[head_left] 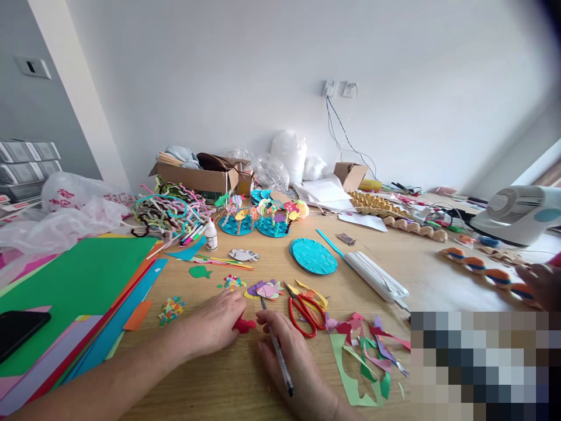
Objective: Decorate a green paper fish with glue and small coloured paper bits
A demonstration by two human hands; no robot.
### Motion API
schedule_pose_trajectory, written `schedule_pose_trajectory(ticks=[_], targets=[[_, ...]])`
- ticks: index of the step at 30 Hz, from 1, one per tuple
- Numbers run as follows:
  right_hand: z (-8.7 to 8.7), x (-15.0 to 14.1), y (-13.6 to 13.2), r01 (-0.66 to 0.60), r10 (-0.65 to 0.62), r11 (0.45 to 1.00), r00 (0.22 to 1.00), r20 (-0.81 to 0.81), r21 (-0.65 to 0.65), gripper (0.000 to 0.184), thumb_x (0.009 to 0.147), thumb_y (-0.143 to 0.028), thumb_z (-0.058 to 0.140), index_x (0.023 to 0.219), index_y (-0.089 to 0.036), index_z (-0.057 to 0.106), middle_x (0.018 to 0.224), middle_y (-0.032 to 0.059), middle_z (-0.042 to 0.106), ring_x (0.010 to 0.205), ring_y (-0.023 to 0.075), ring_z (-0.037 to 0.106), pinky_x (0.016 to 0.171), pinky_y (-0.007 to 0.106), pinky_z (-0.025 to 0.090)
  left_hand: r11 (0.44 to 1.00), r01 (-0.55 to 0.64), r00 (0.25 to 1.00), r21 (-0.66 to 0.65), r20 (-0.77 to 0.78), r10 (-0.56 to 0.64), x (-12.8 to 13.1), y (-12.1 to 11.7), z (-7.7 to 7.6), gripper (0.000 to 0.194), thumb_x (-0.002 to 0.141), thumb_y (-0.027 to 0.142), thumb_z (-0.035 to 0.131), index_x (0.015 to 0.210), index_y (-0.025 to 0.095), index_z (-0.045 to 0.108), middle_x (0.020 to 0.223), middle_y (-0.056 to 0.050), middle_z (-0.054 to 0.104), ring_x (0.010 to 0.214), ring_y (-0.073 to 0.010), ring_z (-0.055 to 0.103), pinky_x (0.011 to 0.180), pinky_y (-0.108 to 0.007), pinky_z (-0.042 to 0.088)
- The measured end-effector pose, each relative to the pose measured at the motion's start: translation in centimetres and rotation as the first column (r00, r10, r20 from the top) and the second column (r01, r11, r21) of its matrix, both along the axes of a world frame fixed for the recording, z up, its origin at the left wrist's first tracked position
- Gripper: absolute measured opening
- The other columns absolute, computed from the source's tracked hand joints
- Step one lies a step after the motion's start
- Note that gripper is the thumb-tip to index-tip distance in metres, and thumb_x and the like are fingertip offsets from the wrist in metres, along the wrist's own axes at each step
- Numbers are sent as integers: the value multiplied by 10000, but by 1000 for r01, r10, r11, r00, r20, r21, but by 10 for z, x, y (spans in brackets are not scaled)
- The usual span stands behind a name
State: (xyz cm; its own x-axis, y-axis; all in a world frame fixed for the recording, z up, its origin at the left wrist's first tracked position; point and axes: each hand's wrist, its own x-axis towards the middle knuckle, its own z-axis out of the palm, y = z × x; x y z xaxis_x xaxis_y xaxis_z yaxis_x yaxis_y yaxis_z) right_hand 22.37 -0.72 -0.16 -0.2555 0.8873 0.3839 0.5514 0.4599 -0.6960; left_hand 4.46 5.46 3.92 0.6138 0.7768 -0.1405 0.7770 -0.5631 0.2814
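Between the thumb and fingers of my right hand point(287, 348) is a pen point(280, 359), its point toward the pink paper fish point(268, 290). My left hand point(223, 318) is curled over a red paper fish point(245, 325) on the table, hiding most of it. A purple paper fish point(253, 290) lies partly under the pink one. Just beyond my left hand are small round paper dots point(231, 283) and a green paper fish point(200, 272). Orange-handled scissors point(305, 313) rest right of my right hand, beside yellow paper scraps point(318, 297).
Coloured sheets point(83, 292) and a phone point(20, 330) cover the left side. Glue bottle point(211, 236), blue discs point(313, 256), paper cutter point(376, 276) and decorated fish rings point(274, 225) stand farther back. Paper offcuts point(350, 374) lie right. Another person's hand point(541, 283) touches painted egg-carton strips point(498, 276).
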Motion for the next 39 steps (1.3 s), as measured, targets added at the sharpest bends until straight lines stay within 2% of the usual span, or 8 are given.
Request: schedule_pose_trajectory(ticks=[7, 11, 16, 20, 24, 30, 34, 39], targets=[[-4, 1, 2, 37, -36, 999, 997, -70, 17, 407, 734, -44, 469, 1110, -187, 530, 1016, 88, 645, 869, 197, 634, 779, 324, 537, 999, -29, 998, 23, 48, 27, 2, -8, 4, 179, 792, 20, 495, 779, 193, 541, 898, -27, 590, 848, -193, 579, 715, -277, 437], [-4, 3, 6, 81, -102, 992, 970, -221, -101, 374, 777, -118, 501, 1138, -214, 519, 1094, 81, 621, 882, 189, 621, 793, 326, 518, 997, -46, 994, 58, 99, 40, 7, -12, 11, 199, 808, 11, 459, 786, 197, 526, 883, -18, 581, 803, -171, 576, 698, -256, 439], [10, 7, 8, -76, -112, 939, 854, -509, -335, 246, 830, -315, 571, 1046, -207, 528, 1011, 58, 621, 762, 159, 605, 703, 284, 491, 993, 8, 991, 120, 133, -24, 17, -17, 5, 209, 798, 7, 459, 821, 206, 521, 907, -20, 562, 801, -177, 575, 723, -268, 460], [20, 6, 7, -109, -190, 903, 765, -616, -415, 249, 758, -258, 652, 978, -202, 549, 875, 15, 616, 700, 137, 584, 662, 250, 467, 984, 62, 978, 164, 189, -94, 23, -18, -4, 261, 768, -30, 447, 851, 209, 512, 921, -13, 548, 818, -171, 572, 762, -276, 485], [22, 6, 6, -113, -231, 892, 718, -657, -438, 265, 729, -256, 664, 975, -207, 576, 978, 31, 619, 731, 150, 612, 689, 271, 488, 987, 67, 969, 147, 225, -100, 24, -17, -8, 290, 763, -52, 442, 870, 209, 511, 965, -26, 544, 878, -176, 570, 824, -295, 493], [23, 8, 7, -69, -219, 909, 760, -611, -412, 263, 720, -252, 630, 976, -224, 576, 983, 17, 605, 666, 130, 586, 627, 254, 488, 996, 57, 952, 63, 298, -73, 25, -16, -8, 294, 788, -37, 431, 886, 218, 540, 1022, -43, 573, 927, -180, 582, 862, -301, 484], [25, 11, 11, -43, -182, 930, 808, -560, -364, 267, 708, -218, 591, 971, -215, 547, 847, -8, 591, 583, 111, 530, 548, 223, 445, 997, -47, 869, -53, 490, 67, 24, -19, -6, 368, 718, -17, 512, 986, 229, 568, 1082, -29, 616, 1014, -190, 574, 914, -291, 447], [22, 14, 16, 59, -187, 954, 882, -432, -294, 239, 710, -182, 556, 947, -203, 541, 765, -10, 592, 576, 129, 541, 544, 239, 451, 958, -132, 833, -257, 495, 247, 20, -16, -5, 225, 744, 48, 458, 814, 202, 606, 820, 23, 658, 781, -162, 609, 712, -238, 463]])
